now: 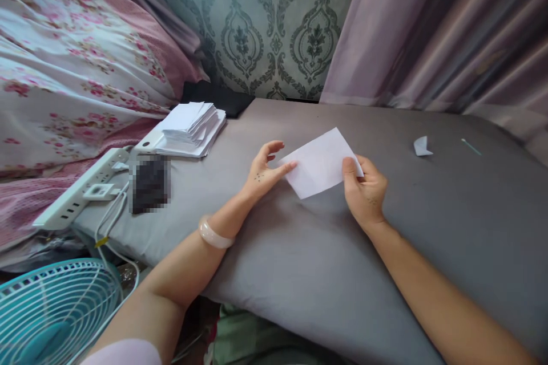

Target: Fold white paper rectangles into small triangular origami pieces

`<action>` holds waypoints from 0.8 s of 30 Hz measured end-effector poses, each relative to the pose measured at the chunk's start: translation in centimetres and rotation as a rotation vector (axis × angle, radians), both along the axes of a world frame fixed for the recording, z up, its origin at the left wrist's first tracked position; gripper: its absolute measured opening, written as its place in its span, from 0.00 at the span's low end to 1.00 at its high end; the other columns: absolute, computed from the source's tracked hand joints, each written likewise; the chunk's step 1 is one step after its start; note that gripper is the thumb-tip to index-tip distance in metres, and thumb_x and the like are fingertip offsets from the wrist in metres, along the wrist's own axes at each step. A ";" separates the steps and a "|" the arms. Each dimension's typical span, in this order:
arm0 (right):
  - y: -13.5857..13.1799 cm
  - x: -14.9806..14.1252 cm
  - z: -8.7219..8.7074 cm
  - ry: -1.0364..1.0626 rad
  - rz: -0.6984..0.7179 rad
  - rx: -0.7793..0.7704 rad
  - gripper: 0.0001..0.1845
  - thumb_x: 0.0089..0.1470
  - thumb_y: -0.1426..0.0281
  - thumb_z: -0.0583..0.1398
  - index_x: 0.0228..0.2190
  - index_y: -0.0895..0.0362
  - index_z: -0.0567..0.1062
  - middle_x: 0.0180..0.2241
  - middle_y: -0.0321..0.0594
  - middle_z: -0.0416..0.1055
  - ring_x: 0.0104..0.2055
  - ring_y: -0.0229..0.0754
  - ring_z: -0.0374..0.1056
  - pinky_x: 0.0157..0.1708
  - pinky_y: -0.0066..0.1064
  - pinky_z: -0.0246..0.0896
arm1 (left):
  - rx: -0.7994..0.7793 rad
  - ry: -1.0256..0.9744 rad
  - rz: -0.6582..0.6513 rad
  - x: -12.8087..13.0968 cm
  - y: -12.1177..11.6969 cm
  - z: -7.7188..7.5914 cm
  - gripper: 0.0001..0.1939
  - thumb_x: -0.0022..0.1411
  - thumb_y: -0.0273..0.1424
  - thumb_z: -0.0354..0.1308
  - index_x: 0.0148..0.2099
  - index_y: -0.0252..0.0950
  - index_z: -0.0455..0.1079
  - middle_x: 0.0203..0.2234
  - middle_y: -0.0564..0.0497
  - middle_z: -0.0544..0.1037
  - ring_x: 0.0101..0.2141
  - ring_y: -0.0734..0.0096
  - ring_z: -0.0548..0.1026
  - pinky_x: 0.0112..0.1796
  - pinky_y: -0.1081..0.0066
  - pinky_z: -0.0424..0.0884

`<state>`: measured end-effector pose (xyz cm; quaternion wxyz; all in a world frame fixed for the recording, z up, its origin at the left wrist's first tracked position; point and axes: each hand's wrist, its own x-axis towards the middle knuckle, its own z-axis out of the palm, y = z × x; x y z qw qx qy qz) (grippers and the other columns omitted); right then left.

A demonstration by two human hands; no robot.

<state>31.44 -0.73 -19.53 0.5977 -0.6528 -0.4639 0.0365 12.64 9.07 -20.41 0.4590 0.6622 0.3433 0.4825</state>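
A white sheet of paper is held tilted above the grey bed sheet. My right hand pinches its right edge, thumb on top and curled fingers behind. At the opposite corner, the thumb of my left hand lies over the paper's edge. The other left fingers are bent and stand apart from that thumb, with a gap between. A pale bangle circles my left wrist. A stack of white paper lies further back on the left. A small folded piece of white paper sits to the right.
On the left edge lies a white power strip with plugs and cables, beside a blurred dark object. A turquoise fan stands at lower left. A thin stick lies at right. Curtains and patterned wallpaper border the bed.
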 end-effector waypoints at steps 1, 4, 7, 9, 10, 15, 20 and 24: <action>0.2 0.0 -0.2 0.065 0.028 -0.016 0.22 0.55 0.52 0.58 0.36 0.58 0.78 0.24 0.36 0.70 0.25 0.36 0.63 0.27 0.29 0.61 | -0.004 -0.021 -0.028 0.0 -0.2 0.2 0.25 0.54 0.40 0.65 0.51 0.38 0.66 0.50 0.43 0.74 0.53 0.61 0.70 0.53 0.63 0.65; 1.0 0.5 -1.1 0.321 0.114 -0.023 0.21 0.52 0.51 0.60 0.33 0.57 0.77 0.22 0.34 0.68 0.22 0.35 0.62 0.22 0.28 0.59 | -0.034 -0.096 -0.052 -0.1 -0.7 0.7 0.22 0.61 0.44 0.58 0.52 0.37 0.66 0.48 0.42 0.75 0.51 0.61 0.71 0.52 0.62 0.66; 1.7 1.5 -2.0 0.539 0.240 -0.107 0.20 0.47 0.52 0.64 0.32 0.56 0.77 0.23 0.34 0.71 0.23 0.37 0.65 0.24 0.29 0.62 | -0.117 -0.107 -0.123 -0.3 -0.6 0.5 0.19 0.63 0.41 0.56 0.52 0.36 0.66 0.45 0.42 0.76 0.47 0.62 0.74 0.50 0.60 0.68; 1.9 2.2 -2.4 0.630 0.333 -0.219 0.20 0.44 0.54 0.67 0.32 0.56 0.78 0.25 0.36 0.73 0.25 0.39 0.68 0.27 0.31 0.65 | -0.158 -0.051 -0.260 -0.5 -0.4 0.1 0.16 0.64 0.35 0.53 0.52 0.35 0.66 0.44 0.42 0.76 0.45 0.62 0.75 0.48 0.59 0.70; 1.9 2.5 -2.5 0.647 0.366 -0.277 0.20 0.43 0.54 0.67 0.32 0.57 0.78 0.25 0.37 0.74 0.26 0.40 0.69 0.28 0.32 0.66 | -0.123 0.007 -0.327 -0.6 -0.3 -0.1 0.16 0.63 0.31 0.51 0.52 0.36 0.66 0.45 0.42 0.75 0.46 0.62 0.74 0.48 0.59 0.70; 1.8 3.2 -2.4 0.578 0.400 -0.452 0.20 0.46 0.54 0.66 0.35 0.57 0.78 0.27 0.39 0.76 0.26 0.40 0.70 0.27 0.31 0.64 | 0.459 0.466 -0.440 -0.6 -0.7 -0.8 0.23 0.59 0.23 0.51 0.56 0.42 0.66 0.56 0.43 0.66 0.56 0.58 0.62 0.55 0.54 0.62; 1.9 2.9 -2.1 0.533 0.385 -0.502 0.18 0.47 0.57 0.65 0.34 0.58 0.77 0.30 0.41 0.77 0.28 0.40 0.71 0.28 0.31 0.64 | 0.786 0.672 -0.255 -0.4 -1.6 -0.4 0.17 0.63 0.25 0.53 0.52 0.41 0.70 0.53 0.40 0.64 0.53 0.56 0.61 0.53 0.53 0.62; 2.1 3.1 -2.2 0.272 0.367 -0.534 0.17 0.53 0.59 0.59 0.37 0.59 0.77 0.34 0.45 0.77 0.32 0.44 0.71 0.33 0.36 0.66 | 0.888 0.784 -0.359 -0.6 -1.3 0.0 0.20 0.60 0.18 0.48 0.49 0.41 0.73 0.51 0.44 0.70 0.51 0.58 0.63 0.52 0.56 0.61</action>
